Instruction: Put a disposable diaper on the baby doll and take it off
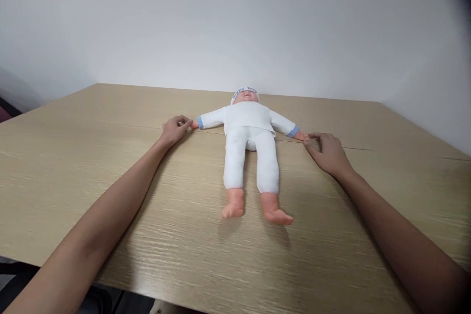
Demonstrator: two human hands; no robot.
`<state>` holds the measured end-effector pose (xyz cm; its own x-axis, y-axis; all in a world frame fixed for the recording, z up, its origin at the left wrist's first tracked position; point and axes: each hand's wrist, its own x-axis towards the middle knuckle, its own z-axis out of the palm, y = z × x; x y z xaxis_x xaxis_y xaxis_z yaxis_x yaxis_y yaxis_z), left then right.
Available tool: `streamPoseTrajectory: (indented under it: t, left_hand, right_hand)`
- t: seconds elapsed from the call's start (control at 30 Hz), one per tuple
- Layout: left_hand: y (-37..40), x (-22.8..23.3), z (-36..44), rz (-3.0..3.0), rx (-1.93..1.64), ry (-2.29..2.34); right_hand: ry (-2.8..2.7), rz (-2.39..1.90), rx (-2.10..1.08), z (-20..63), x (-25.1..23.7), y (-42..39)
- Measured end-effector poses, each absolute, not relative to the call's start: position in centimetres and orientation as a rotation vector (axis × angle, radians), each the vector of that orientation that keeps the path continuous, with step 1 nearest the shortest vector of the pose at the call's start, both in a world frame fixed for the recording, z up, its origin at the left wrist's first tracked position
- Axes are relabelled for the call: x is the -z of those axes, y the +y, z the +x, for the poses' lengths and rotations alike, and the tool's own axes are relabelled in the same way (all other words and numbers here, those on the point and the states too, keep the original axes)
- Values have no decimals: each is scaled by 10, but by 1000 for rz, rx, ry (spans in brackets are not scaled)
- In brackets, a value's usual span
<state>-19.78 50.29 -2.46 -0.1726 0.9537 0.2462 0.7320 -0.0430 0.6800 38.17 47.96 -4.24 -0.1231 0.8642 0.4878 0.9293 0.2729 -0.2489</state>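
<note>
doll (249,147) flat on table (110,167) | left hand (175,129) grip pinching doll's hand | right hand (328,151) same

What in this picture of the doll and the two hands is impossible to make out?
Head view only:
- Print on the doll's cap: too small to read.
- Whether the left hand grips the doll's hand or only touches it: curled fingers hide it.
- Same for the right hand at the other tiny hand.
- Under the table: cut off by the bottom edge.

Doll (250,147) on back mid-table (110,196), head away; left hand (175,129), right hand (327,151) at its outstretched arms.
</note>
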Motion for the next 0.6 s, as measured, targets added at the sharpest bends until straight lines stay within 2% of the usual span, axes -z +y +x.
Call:
streamPoseTrajectory:
  t: [0.3,0.6]
  left_hand:
    - [507,29,-194,1812,-1012,2036]
    - [463,17,-179,1936,-1132,1986]
  right_hand:
    - [-1929,-1610,137,377,41,474]
    - [-1794,-1618,109,334,28,414]
